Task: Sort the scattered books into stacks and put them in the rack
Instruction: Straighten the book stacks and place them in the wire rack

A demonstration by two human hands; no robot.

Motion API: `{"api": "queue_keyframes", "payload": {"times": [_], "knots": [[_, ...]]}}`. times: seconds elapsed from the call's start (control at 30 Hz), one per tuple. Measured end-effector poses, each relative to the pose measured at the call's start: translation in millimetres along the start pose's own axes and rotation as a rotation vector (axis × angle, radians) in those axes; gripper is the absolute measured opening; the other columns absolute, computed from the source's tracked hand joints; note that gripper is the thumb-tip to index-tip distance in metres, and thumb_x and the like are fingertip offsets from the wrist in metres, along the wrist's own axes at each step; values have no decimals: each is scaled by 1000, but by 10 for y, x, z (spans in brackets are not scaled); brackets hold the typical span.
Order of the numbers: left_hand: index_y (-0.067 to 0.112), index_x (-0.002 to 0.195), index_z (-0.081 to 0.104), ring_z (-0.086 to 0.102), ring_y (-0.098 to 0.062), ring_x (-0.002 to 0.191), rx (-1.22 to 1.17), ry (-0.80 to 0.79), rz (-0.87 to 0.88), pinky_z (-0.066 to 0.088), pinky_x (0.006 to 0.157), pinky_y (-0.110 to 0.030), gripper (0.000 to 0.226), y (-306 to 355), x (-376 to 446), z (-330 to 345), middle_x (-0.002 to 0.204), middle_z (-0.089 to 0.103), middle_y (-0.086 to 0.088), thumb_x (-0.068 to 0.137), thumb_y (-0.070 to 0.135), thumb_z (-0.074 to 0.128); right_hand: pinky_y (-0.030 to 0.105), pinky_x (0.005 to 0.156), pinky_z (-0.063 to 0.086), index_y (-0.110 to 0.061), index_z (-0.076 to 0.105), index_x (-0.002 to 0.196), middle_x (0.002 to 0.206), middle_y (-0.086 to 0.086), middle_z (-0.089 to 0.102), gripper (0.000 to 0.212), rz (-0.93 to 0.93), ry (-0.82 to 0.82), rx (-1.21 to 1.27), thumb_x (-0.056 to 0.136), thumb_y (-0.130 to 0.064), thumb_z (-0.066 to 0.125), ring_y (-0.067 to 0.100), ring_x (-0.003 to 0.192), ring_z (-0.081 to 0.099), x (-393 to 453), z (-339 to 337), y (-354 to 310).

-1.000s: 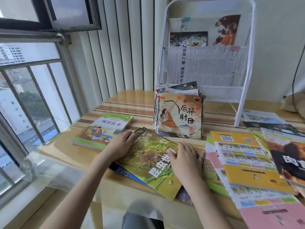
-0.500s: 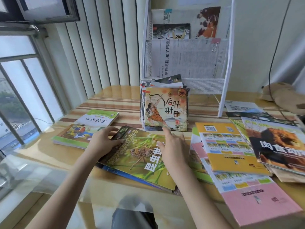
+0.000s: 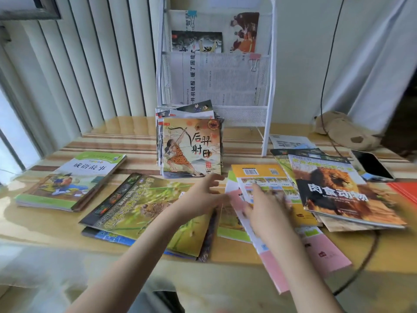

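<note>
Hands, left (image 3: pixel 198 197) and right (image 3: pixel 268 213), spread loose over books (image 3: pixel 259 184); rack (image 3: pixel 216 71) at 12 o'clock, phone (image 3: pixel 372 164) at 2, near table (image 3: pixel 126 129) edge.

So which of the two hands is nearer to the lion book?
Right. The right hand lies on the yellow booklet just left of the lion book. The left hand is farther left, over the insect book.

Wooden table (image 3: pixel 135 132) with brown stripes stands against a pale wall (image 3: pixel 300 53). Vertical blinds (image 3: pixel 90 64) hang behind its left part. A window (image 3: pixel 9 123) on the left admits daylight. A white curtain (image 3: pixel 372 64) hangs at right.
</note>
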State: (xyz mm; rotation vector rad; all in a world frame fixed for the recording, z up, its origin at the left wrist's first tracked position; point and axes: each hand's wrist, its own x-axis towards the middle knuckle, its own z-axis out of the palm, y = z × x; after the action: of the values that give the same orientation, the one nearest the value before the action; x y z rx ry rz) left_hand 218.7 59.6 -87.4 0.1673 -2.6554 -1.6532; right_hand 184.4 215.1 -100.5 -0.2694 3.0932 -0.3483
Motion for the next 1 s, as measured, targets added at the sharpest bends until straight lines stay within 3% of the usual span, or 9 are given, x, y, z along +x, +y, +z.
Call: {"api": "queue_keyframes", "payload": {"times": [0.1, 0.17, 0.3, 0.43, 0.53, 0.67, 0.73, 0.87, 1.0], "knots": [[16, 133, 43, 59, -16, 101, -116, -11, -114, 52, 81, -22, 52, 40, 147, 199, 127, 54, -6, 86, 16, 67, 33, 66, 50, -17, 45, 127, 98, 10, 65, 32, -134, 156, 140, 97, -28, 39, 25, 82, 60, -79, -126, 41], [13, 129, 42, 63, -15, 88, -194, -3, -167, 54, 74, -21, 52, 71, 199, 199, 104, 61, -3, 83, 4, 67, 21, 44, 31, -13, 53, 116, 78, 3, 60, 24, -168, 255, 199, 98, -21, 38, 15, 60, 52, -112, -287, 122], [3, 129, 42, 63, -34, 99, -462, -26, -281, 55, 84, -40, 73, 126, 288, 56, 110, 63, -24, 66, -19, 70, 33, 50, 39, -7, 56, 109, 72, 4, 53, 26, -112, 349, 381, 97, -14, 34, 25, 64, 51, -85, -503, 350], [-12, 113, 57, 68, -36, 92, -396, -115, -327, 55, 85, -48, 47, 250, 258, 179, 104, 69, -25, 69, -11, 74, 43, 63, 49, -4, 57, 107, 83, 13, 63, 26, -127, 354, 471, 98, -14, 35, 28, 70, 57, -159, -436, 381], [-1, 88, 60, 69, -33, 80, -310, -24, -316, 59, 74, -44, 20, 222, 260, 319, 94, 72, -21, 77, 7, 75, 34, 57, 46, -8, 56, 119, 94, 8, 64, 30, -124, 373, 545, 99, -15, 36, 21, 72, 54, -149, -390, 449], [-2, 80, 61, 69, -39, 79, -169, 147, -155, 58, 74, -49, 32, 176, 310, 363, 91, 71, -25, 84, 28, 70, 18, 56, 43, -13, 57, 124, 101, 3, 67, 32, -151, 373, 607, 99, -18, 38, 9, 72, 57, -132, -380, 521], [-2, 75, 63, 66, -33, 69, -115, 206, -89, 55, 68, -43, 35, 221, 358, 354, 88, 70, -27, 85, 31, 66, 25, 57, 46, -15, 59, 123, 88, 1, 67, 32, -188, 378, 586, 98, -19, 39, 11, 68, 59, -185, -392, 515], [-7, 80, 65, 63, -32, 65, -132, 229, -98, 56, 70, -45, 44, 247, 483, 243, 81, 69, -24, 90, 36, 60, 23, 42, 29, -24, 59, 122, 54, -6, 49, 30, -331, 395, 411, 97, -23, 41, 8, 45, 42, -386, -333, 308], [-5, 72, 63, 65, -31, 68, -88, 249, -166, 55, 76, -46, 35, 17, 544, 187, 78, 68, -17, 92, 22, 52, 30, 59, 41, -35, 37, 140, 89, 0, 66, 42, -348, 303, 151, 98, -35, 35, 20, 74, 60, -472, -156, 19]]}}
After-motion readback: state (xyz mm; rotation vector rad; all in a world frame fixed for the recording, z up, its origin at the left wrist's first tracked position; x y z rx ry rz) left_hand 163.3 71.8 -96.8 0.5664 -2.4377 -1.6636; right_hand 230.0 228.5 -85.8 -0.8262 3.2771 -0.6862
